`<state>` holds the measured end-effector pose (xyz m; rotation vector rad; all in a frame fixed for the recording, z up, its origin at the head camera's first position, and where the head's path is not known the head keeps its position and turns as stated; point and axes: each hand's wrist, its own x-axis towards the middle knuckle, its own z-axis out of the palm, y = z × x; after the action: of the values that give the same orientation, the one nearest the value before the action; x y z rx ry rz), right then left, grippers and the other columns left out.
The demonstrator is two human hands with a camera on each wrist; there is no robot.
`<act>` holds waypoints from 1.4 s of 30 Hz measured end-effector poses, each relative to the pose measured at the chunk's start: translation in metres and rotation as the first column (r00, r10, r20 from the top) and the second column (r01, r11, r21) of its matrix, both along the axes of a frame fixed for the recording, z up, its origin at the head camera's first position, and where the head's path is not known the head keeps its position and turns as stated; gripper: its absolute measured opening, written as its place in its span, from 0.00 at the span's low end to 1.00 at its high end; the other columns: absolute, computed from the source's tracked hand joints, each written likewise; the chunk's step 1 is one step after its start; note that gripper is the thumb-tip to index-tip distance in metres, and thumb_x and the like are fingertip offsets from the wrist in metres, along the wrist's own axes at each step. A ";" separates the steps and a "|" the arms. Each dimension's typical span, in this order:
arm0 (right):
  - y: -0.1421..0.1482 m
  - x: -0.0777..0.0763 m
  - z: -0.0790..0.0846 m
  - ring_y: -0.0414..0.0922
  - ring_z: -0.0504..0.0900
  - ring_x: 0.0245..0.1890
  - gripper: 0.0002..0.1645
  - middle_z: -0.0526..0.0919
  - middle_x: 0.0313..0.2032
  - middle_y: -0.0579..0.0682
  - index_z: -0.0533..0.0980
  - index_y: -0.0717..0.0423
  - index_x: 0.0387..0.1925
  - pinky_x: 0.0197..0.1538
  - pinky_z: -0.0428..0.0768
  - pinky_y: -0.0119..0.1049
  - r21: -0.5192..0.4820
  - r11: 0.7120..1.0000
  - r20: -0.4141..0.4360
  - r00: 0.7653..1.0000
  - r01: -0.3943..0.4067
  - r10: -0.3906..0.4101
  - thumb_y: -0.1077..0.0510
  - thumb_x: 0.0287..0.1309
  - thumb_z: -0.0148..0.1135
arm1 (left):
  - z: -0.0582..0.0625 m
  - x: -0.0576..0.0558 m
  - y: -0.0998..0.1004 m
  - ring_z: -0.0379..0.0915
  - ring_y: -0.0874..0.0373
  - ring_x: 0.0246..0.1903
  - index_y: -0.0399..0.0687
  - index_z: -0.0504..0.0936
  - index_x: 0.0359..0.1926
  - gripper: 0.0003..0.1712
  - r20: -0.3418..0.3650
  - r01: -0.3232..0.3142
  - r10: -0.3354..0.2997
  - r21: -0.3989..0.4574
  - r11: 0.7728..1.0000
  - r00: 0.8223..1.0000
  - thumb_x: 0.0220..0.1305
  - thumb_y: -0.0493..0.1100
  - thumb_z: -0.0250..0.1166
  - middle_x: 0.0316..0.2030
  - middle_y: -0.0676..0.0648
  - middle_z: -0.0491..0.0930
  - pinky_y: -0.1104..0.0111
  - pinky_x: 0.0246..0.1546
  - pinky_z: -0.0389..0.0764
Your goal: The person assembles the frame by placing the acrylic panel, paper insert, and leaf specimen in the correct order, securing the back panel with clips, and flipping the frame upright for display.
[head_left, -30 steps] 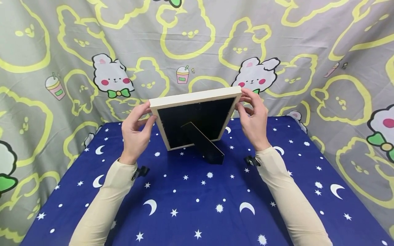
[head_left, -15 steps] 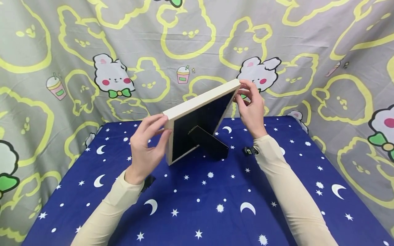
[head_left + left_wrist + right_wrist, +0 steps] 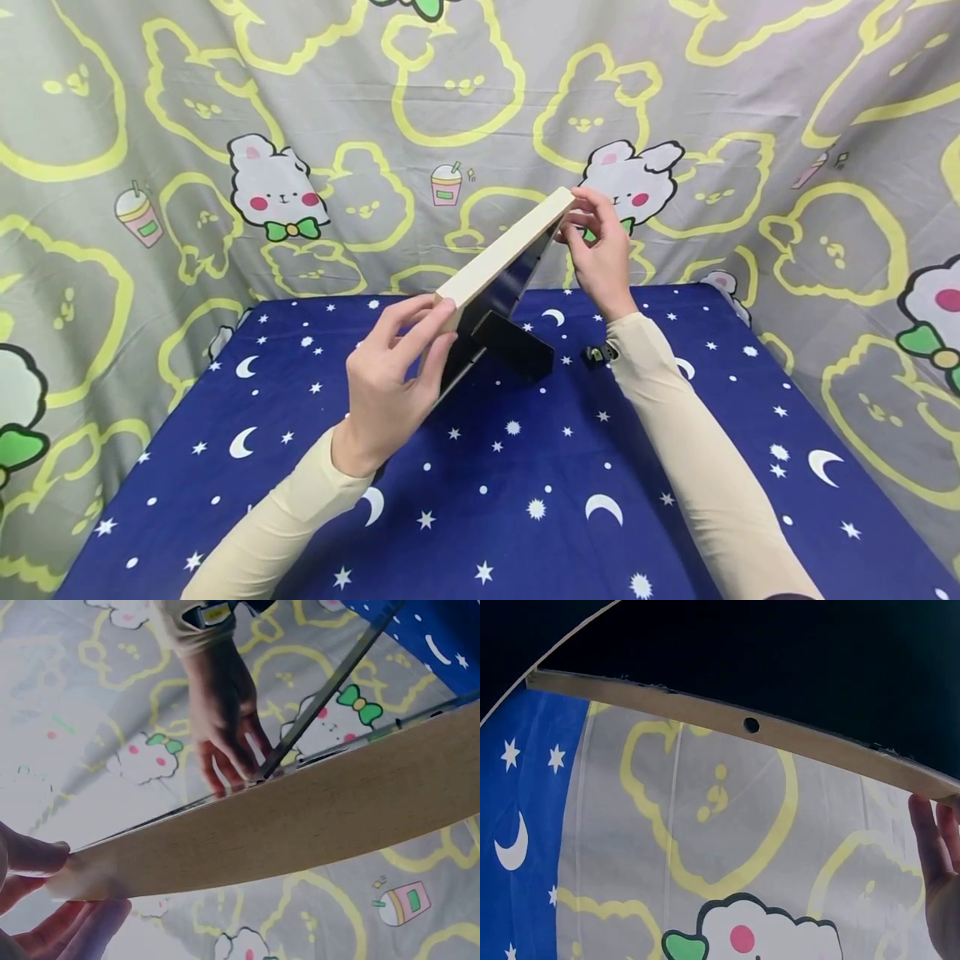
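A picture frame [image 3: 506, 247] with a pale wooden edge and black back is tilted and turned at an angle over the cloth. Its black easel stand [image 3: 517, 347] is swung out behind it, the foot low over the cloth. My left hand [image 3: 392, 375] pinches the near top corner, thumb on the back side; in the left wrist view its fingers [image 3: 34, 855] straddle the wooden edge. My right hand [image 3: 602, 254] pinches the far top corner. The right wrist view shows a small round hole [image 3: 751, 725] in one wooden side. The front of the frame is hidden.
A dark blue cloth [image 3: 480, 517] with white moons and stars covers the table. A grey curtain [image 3: 337, 108] with yellow outlines and rabbits hangs behind and along both sides. Black straps with small devices sit at the wrists, such as the right strap [image 3: 598, 356].
The frame has turned: its left end swung toward me and to the right, while its right end moved slightly away and left. Both hands kept their hold and moved with the corners.
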<state>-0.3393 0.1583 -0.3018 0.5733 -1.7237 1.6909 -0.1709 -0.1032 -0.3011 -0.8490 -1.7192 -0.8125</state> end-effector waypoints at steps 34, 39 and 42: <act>-0.031 0.102 0.000 0.45 0.84 0.44 0.25 0.83 0.45 0.59 0.72 0.64 0.63 0.48 0.83 0.31 0.165 0.986 -0.133 0.991 0.013 0.009 0.67 0.65 0.63 | 0.029 -0.045 -0.026 0.84 0.50 0.46 0.33 0.76 0.64 0.25 0.337 0.366 -0.368 0.070 0.928 0.867 0.66 0.25 0.63 0.49 0.36 0.84 0.67 0.48 0.85; -0.046 0.126 -0.003 0.46 0.85 0.41 0.31 0.83 0.44 0.59 0.72 0.64 0.63 0.47 0.85 0.34 0.260 0.965 -0.199 0.976 -0.031 0.085 0.65 0.59 0.71 | 0.033 -0.048 -0.020 0.84 0.51 0.47 0.35 0.77 0.64 0.24 0.357 0.413 -0.400 0.043 0.910 0.844 0.68 0.26 0.62 0.48 0.37 0.84 0.65 0.48 0.85; -0.056 0.135 -0.005 0.45 0.85 0.41 0.35 0.84 0.43 0.56 0.72 0.62 0.63 0.46 0.85 0.34 0.293 0.956 -0.224 0.969 -0.032 0.102 0.65 0.54 0.76 | 0.033 -0.050 -0.017 0.84 0.53 0.47 0.37 0.79 0.64 0.23 0.352 0.414 -0.398 0.031 0.910 0.847 0.69 0.25 0.61 0.49 0.40 0.84 0.65 0.48 0.85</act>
<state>-0.2039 0.1020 -0.3064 0.9379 -1.8002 1.3579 -0.2211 -0.1202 -0.2678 -1.1816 -1.8985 -1.2777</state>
